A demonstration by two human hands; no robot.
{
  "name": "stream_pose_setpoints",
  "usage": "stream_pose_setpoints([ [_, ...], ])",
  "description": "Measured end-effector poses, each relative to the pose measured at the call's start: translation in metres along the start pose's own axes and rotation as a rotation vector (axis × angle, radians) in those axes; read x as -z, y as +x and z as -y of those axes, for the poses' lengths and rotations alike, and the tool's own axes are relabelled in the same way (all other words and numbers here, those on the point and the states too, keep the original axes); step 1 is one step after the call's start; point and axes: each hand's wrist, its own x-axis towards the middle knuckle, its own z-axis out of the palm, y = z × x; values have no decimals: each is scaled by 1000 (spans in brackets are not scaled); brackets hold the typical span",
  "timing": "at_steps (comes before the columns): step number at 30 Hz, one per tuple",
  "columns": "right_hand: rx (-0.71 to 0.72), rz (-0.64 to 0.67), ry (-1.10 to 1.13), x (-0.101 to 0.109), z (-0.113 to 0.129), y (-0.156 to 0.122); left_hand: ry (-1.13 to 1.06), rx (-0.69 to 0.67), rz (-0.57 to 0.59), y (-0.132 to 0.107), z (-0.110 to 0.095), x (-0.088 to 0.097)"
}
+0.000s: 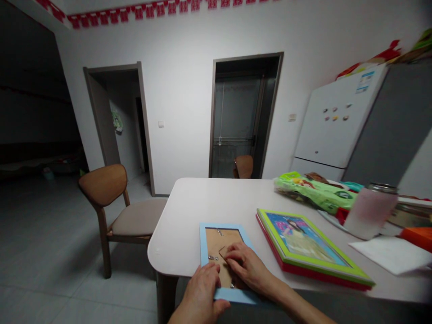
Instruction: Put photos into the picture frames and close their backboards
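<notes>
Blue frame (221,226) lies face down at the near corner of the table (209,198), with the brown backing board (216,243) facing up. Its near end seems to stick out past the table edge.

Left hand (199,292) looks like it grips the near-left corner: fingers together on top, thumb along the near rail. Right hand (248,267) lies flat on the board, fingers (232,254) close together with the tips on the fold-out stand flap. Can't tell if they pinch anything.

Risks as I read it:
- Overhang plus downward push from both hands: if the left hand lets go, the frame may tip off the edge to the floor. If there is glass in it, that breaks.
- Small metal clips (219,232) hold the board. A fingertip that slips on one gets nicked, or the tab bends and stops holding.
- Pressing hard mid-board loads whatever sits under it. Can't see whether there is glass below.
- Green frame (303,236) sits just to the right, and the pink jar (369,211) is further back on that side. A right elbow swinging out could shove the frame. The jar is less exposed.
- Dim light and low contrast on the clips make them easy to misjudge.
</notes>
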Motion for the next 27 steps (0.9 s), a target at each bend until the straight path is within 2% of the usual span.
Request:
stream_pose_setpoints([
  [3, 110, 88, -49, 10, 7, -20, -17, -21, -30, 1, 6, -1],
  [7, 227, 94, -116, 17, 15, -35, -31, -72, -25, 2, 12, 0],
  [10, 249, 105, -108, 18, 15, -39, -14, -69, -11, 3, 11, 4],
  [13, 208, 77, -39, 15, 9, -43, 86, -35, 14, 7, 4, -2],
  [17, -11, -134, 198, 14, -3, -48, 221, -41, 56, 16, -1, -20],
  [19, -155, -290, 351, 20, -9, -49, 224, -44, 20, 19, -1, -22],
  [23, -441, -648, 725, 32, -17, -53, 83, -105, -149, 21, -7, -3],
  [25, -556, -693, 958, 26, -15, -52, -91, -116, -258, 22, -20, 9],
  [27, -635, -555, 1227, 10, -6, -48, -317, -102, -374, 25, -41, 13],
])
